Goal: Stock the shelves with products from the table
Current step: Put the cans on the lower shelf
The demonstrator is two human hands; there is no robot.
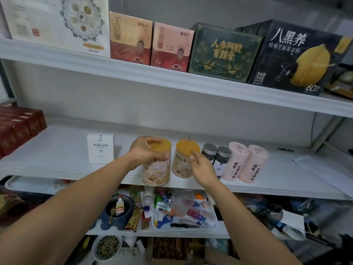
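The left can (157,163) stands upright at the near edge of the middle shelf (57,150), long axis vertical, yellow lid up, label facing the person. The left hand (143,150) grips it around the top, fingers curled over the lid. The right hand (201,166) is loosely spread, one fingertip touching the lid of the second can (184,159) just to its right. Best move, likely: slide the left can farther in, level with its neighbour, label forward. Dark jars (215,159) and pink tubs (242,162) line up to the right.
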